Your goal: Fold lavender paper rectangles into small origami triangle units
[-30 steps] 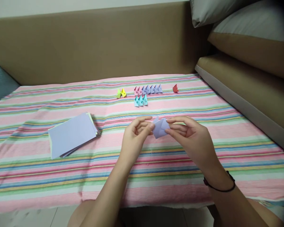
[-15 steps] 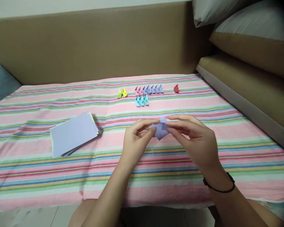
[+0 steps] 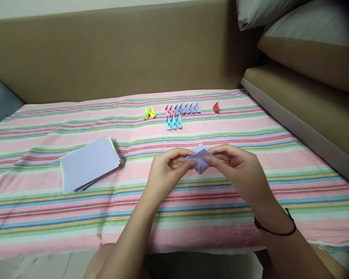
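Observation:
A small folded piece of lilac paper, diamond-shaped with a slit near its lower point, is held up over the striped cloth. My left hand pinches its left corner, thumb in front and fingers behind. On the right side my right hand grips it the same way, its thumb lying on the paper's face. Parts of the fingers are hidden behind the paper. Beyond the hands stand small folded paper pieces: a row of pink ones and lilac ones, with turquoise ones in front.
A stack of lilac paper sheets lies to the left on the striped cloth. Yellow folded pieces and a red one sit farther back. Cushions are piled at the right, and a brown backrest runs behind.
The lilac paper now shows a flatter, wider diamond face with a slit below. Both thumbs have moved over its front, and the right hand's fingers have gone behind it.

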